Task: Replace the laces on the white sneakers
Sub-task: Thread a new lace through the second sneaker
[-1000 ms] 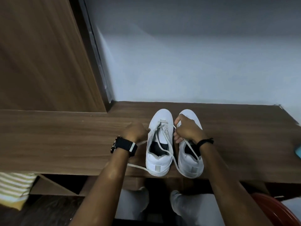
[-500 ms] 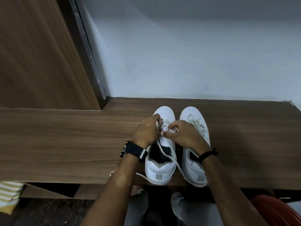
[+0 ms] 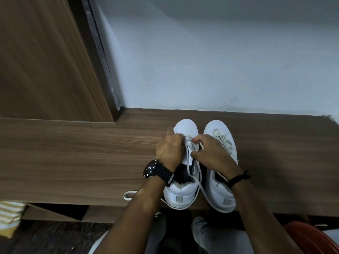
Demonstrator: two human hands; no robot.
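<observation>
Two white sneakers stand side by side on the wooden desk (image 3: 73,158), toes toward the wall. The left sneaker (image 3: 181,195) has a loose white lace (image 3: 199,182) trailing past its heel and over the desk edge. My left hand (image 3: 169,151) curls over that shoe's left side near the top eyelets. My right hand (image 3: 211,153) pinches the lace just above the tongue. The right sneaker (image 3: 222,197) sits partly under my right wrist, its laces bunched near the toe.
A wooden cabinet panel (image 3: 42,61) rises at the left, with a pale wall (image 3: 211,61) behind the desk. A lace loop (image 3: 129,195) lies near the desk's front edge. A red round object (image 3: 310,237) and striped cloth (image 3: 9,217) sit below.
My left hand moved from the desk onto the left sneaker. My right hand shifted off the right sneaker to the left shoe's lace. The view drew closer.
</observation>
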